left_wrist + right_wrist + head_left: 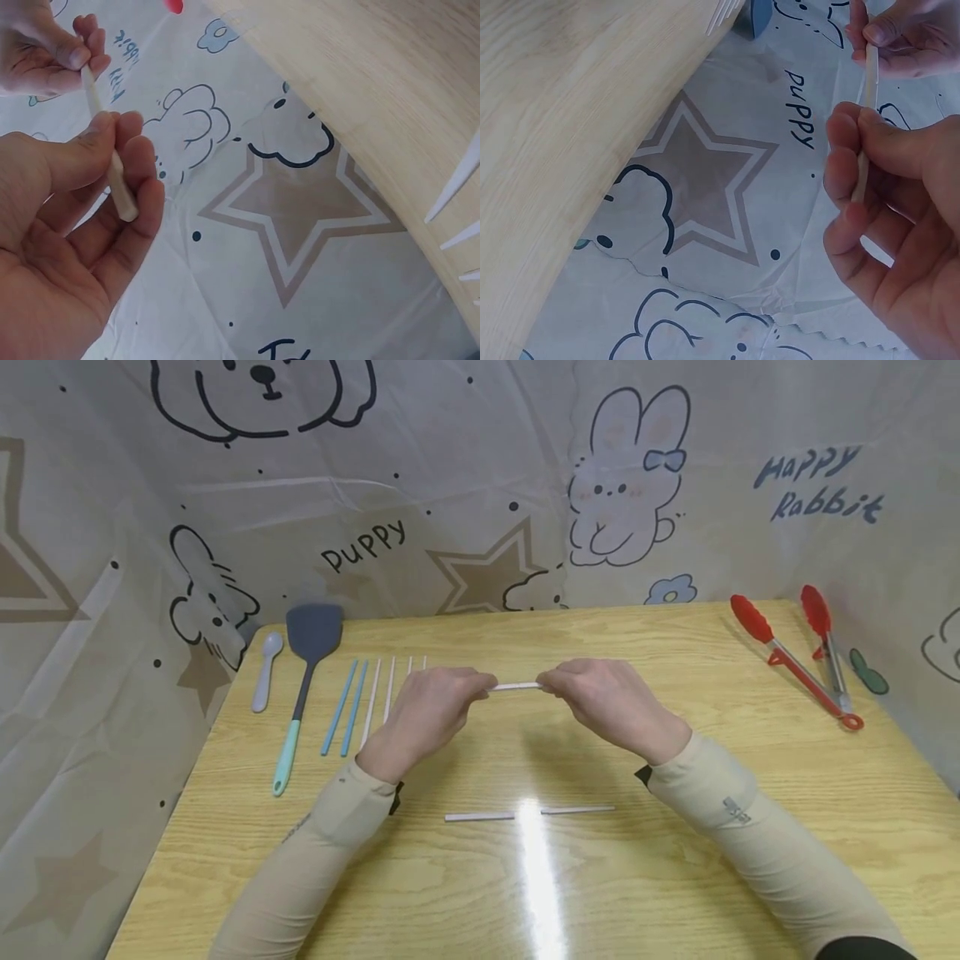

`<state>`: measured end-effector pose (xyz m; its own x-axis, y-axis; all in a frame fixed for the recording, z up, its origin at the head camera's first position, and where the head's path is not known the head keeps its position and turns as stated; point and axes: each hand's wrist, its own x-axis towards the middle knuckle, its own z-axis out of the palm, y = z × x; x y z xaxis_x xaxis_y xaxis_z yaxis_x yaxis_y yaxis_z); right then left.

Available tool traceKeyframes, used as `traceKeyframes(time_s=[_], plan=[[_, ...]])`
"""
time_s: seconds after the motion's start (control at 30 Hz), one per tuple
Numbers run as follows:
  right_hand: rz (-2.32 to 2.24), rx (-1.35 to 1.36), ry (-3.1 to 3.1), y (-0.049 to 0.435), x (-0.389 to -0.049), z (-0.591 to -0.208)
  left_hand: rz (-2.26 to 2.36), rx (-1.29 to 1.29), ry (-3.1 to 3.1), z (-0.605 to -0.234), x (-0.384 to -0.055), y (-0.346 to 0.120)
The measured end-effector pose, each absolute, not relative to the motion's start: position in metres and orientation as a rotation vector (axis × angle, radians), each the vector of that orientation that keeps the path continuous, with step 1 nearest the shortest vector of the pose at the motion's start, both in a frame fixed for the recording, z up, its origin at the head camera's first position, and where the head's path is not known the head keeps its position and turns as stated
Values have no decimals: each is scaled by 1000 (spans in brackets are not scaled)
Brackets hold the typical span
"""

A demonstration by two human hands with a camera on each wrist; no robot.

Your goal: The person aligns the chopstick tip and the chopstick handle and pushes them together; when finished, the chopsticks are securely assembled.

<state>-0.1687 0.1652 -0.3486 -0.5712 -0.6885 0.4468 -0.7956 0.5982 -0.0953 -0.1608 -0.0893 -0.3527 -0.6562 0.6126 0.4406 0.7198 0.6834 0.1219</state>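
Between both hands a white chopstick [516, 686] is held level above the far part of the table. My left hand [429, 710] pinches one end between thumb and fingers; in the left wrist view the squared thick end [126, 204] pokes out past the fingers. My right hand [613, 706] pinches the other end, and the right wrist view shows that narrower end [861, 180] against the curled fingers. Nearer the front, below the hands, another white stick [480, 817] lies crosswise on the table, its middle washed out by glare.
Left of the hands lie two blue chopsticks [339, 708], several white chopsticks [371, 702] partly hidden by the left hand, a spatula [303, 685] and a small spoon [264, 681]. Red-tipped tongs [806, 681] rest at the table's [720, 877] right. A printed cloth [465, 460] hangs behind.
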Motion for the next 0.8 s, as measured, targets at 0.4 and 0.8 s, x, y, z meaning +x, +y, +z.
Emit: traceKeyframes(time_s=[0.4,0.8], plan=[[365,1181,-2396,163,-168,-346,-434,-1065,-2446,-352,-158,-88],[370,1173,-2355,160,-168,-351,-460,-1091,-2425,-357,-158,-87]])
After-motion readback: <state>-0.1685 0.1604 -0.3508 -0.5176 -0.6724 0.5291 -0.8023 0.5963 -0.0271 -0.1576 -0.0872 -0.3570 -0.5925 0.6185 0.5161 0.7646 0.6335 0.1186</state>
